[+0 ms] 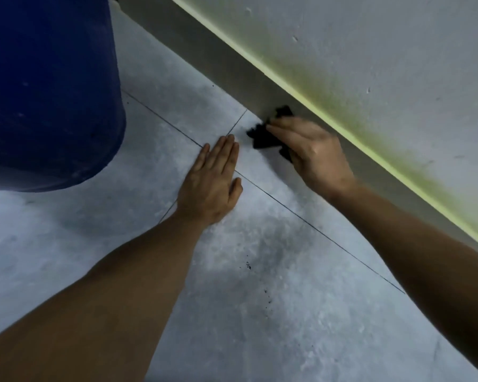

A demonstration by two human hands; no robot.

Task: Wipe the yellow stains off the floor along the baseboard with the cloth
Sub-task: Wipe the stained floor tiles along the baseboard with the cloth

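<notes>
A dark, crumpled cloth [262, 136] lies on the grey tiled floor [260, 312] right against the grey baseboard [232, 70]. My right hand [312, 153] presses down on the cloth, covering most of it, with the fingers pointing left. My left hand [213, 177] rests flat on the floor just left of the cloth, palm down, fingers together, holding nothing. A yellow-green band [323, 106] runs along the top of the baseboard and fades up the white wall. I cannot make out yellow stains on the floor tiles.
A large blue barrel [47, 89] stands on the floor at the upper left, close to my left hand. Dark specks [247, 266] lie on the tile between my forearms. The white wall [398, 51] fills the upper right.
</notes>
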